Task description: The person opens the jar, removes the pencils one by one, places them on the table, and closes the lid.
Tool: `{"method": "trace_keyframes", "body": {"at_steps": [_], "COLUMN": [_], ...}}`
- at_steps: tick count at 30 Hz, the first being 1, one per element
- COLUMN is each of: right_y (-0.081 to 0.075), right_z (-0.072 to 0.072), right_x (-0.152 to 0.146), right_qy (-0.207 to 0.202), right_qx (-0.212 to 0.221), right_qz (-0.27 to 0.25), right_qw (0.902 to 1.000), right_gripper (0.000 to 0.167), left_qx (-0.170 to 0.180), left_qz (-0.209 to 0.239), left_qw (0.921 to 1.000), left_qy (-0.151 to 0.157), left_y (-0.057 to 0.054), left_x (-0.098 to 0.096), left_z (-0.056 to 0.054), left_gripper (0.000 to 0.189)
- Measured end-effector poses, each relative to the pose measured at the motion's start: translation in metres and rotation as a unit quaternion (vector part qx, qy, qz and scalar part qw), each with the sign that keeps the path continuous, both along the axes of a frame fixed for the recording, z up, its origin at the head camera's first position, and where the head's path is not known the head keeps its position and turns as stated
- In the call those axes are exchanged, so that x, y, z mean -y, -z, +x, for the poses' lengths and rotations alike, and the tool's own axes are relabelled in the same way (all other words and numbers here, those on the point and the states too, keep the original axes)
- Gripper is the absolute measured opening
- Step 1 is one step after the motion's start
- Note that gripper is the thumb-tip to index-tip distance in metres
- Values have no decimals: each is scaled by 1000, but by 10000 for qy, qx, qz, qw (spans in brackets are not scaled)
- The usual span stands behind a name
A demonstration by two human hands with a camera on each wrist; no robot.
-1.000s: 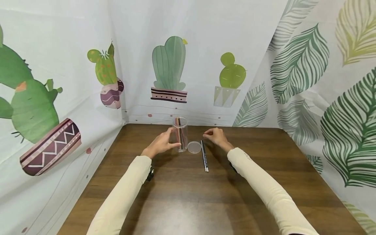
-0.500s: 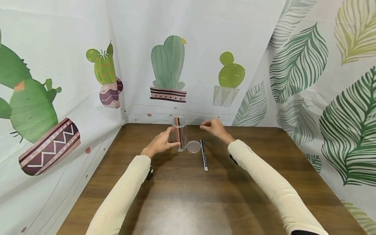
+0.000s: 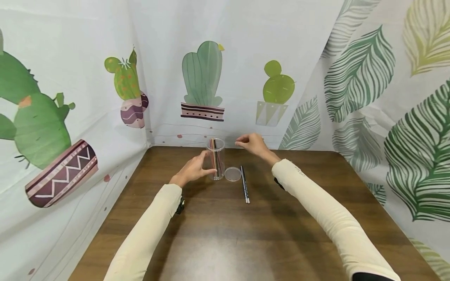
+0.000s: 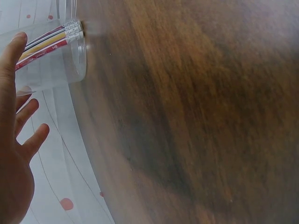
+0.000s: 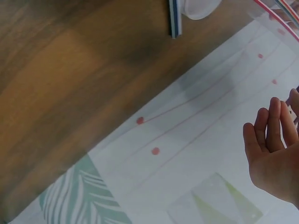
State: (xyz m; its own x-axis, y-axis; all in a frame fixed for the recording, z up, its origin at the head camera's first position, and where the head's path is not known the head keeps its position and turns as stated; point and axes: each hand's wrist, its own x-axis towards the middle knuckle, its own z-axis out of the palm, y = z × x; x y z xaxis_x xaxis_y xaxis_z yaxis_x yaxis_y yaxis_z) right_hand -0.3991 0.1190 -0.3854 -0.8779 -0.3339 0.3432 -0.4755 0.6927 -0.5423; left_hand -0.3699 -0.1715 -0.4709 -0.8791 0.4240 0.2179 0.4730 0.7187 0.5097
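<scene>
A clear plastic jar [image 3: 221, 160] stands upright near the back of the table, with several colored pencils [image 3: 215, 158] inside. My left hand [image 3: 191, 168] is beside the jar on its left, thumb across the front and fingertips right at the wall. In the left wrist view the thumb overlaps the jar [image 4: 58, 77], and the other fingers spread out below it. Raised at the jar's right, my right hand [image 3: 254, 144] has its fingers bent toward the jar, with nothing visible in them. In the right wrist view its thumb is mostly cut off by the frame edge.
A round clear lid [image 3: 233, 174] lies flat just right of the jar. Next to it, two dark pencils [image 3: 245, 185] lie side by side, eraser ends toward me. The wooden table [image 3: 211, 226] meets a printed curtain [image 3: 239, 70] at its back edge.
My right hand has risen and moved left from above the dark pencils toward the jar's rim. My left hand has stayed beside the jar; lid and pencils have not moved.
</scene>
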Motion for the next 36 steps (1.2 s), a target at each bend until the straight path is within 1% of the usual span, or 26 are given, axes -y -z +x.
{"method": "trace_keyframes", "body": {"at_steps": [2, 6, 8, 11, 15, 22, 25, 29, 36], "right_y": [-6, -14, -15, -19, -25, -36, -38, -39, -36], "right_z": [0, 1, 0, -1, -2, 3, 5, 8, 9], "right_x": [4, 10, 13, 17, 24, 37, 45, 55, 66], "right_qy": [-35, -113, -152, -180, -235, -343, -426, -554, -546], "right_qx": [2, -9, -8, -66, -144, -254, -297, -213, -157], "right_qz": [-35, -137, -157, -153, -169, -152, -152, -171, -42], "right_qw": [10000, 9998, 9998, 9997, 9995, 9990, 9985, 9981, 9984], "right_gripper": [20, 20, 20, 20, 20, 18, 17, 17, 17], "left_qx": [-22, 47, 125, 149, 99, -36, -56, -20, 21], "left_qz": [40, 130, 150, 126, 137, 86, 80, 104, 147], "left_qw": [10000, 9998, 9997, 9997, 9998, 9999, 9999, 9999, 9998], "left_qy": [33, 133, 163, 131, 112, 99, 112, 120, 131], "left_y": [0, -1, -1, 0, 1, 2, 2, 3, 3], "left_x": [0, 0, 0, 1, 1, 1, 1, 2, 1], "left_z": [-1, -1, 0, 1, 1, -1, -1, -1, -2], "left_gripper": [85, 84, 84, 85, 86, 85, 85, 87, 88]}}
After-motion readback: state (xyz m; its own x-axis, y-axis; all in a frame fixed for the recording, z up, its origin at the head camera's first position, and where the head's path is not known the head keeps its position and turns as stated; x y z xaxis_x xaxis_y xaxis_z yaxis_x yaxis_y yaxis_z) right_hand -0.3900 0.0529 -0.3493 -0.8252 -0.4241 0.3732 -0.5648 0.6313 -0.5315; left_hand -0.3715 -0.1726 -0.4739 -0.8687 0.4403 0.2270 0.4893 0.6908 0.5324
